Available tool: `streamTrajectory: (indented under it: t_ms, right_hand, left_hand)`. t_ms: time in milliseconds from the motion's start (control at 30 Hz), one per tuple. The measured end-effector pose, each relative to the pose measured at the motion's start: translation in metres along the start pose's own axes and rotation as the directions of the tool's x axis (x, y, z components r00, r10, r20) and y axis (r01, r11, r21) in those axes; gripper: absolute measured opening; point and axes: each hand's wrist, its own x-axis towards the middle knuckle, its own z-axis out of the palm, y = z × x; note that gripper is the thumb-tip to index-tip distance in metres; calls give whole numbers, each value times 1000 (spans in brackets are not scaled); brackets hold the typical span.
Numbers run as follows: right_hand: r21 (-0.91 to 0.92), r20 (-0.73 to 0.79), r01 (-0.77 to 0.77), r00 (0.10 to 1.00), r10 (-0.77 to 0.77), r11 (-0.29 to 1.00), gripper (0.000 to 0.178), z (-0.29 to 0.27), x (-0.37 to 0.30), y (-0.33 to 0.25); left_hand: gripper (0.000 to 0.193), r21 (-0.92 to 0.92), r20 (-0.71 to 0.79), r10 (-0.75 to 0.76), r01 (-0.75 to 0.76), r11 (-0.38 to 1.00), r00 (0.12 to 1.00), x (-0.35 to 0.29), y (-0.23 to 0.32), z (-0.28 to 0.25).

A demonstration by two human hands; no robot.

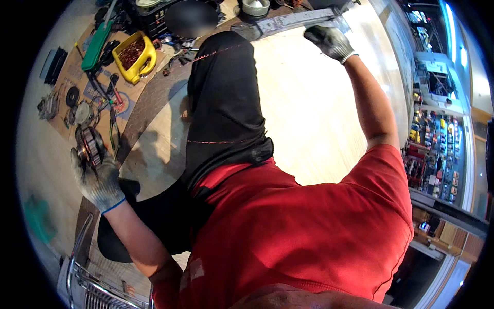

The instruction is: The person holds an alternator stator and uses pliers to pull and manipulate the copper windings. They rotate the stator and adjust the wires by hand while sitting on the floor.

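My left hand, in a greyish-white work glove, grips a motor stator, a dark ring-shaped core with copper-coloured windings. It is held out to the left beside my knee. My right hand, in a similar glove with dark fingers, reaches far to the right. Its fingers are curled inward, and whatever may be in them is hidden. Close to it lies a long grey metal bar. Thin reddish strands cross the black trousers on my raised leg.
At the left, a cardboard sheet carries scattered tools and parts. On it stand a cut-open yellow jug full of reddish-brown bits and a long green tool. A black crate is behind. A chrome chair frame stands lower left; stocked shelves line the right.
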Motion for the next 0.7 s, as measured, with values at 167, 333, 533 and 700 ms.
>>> streamTrajectory:
  t_ms: [167,333,533,700]
  right_hand:
    - [-321,219,-323,890,401,890,48,-10,-66,79]
    - [-500,291,-355,790,539,790,44,-31,-123,110]
    - [-621,269,-420,679,683,662,50,-33,-173,158]
    - [-724,234,-374,657,716,580,53,-32,-182,165]
  left_hand:
    - [54,-42,142,-77,84,996,987,18,8,-24]
    - [55,12,58,-33,33,999,998,31,15,-31]
    - [54,-39,156,-108,115,993,982,35,12,-27]
    - [54,14,169,-96,95,995,981,27,2,-13]
